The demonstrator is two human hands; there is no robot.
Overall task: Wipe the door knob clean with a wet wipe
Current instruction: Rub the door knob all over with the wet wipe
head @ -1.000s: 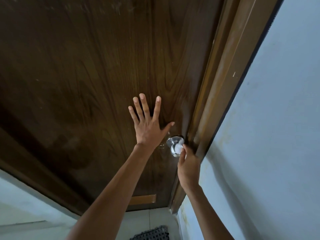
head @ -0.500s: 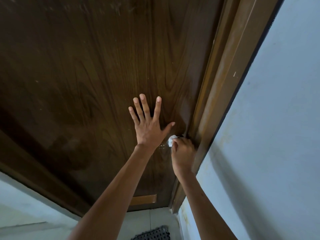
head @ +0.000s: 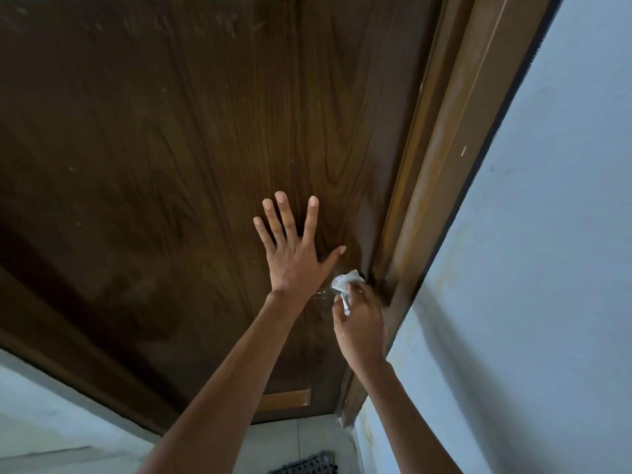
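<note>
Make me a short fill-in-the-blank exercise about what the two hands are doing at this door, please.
1. The left hand rests flat on the ____, fingers spread.
2. The right hand grips a crumpled white wipe around the metal ____.
3. The door frame lies to the ____ of both hands.
Missing words: door; knob; right.

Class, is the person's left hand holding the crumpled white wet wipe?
No, the left hand lies flat, fingers spread, on the dark brown wooden door; the right hand holds the white wet wipe.
</note>
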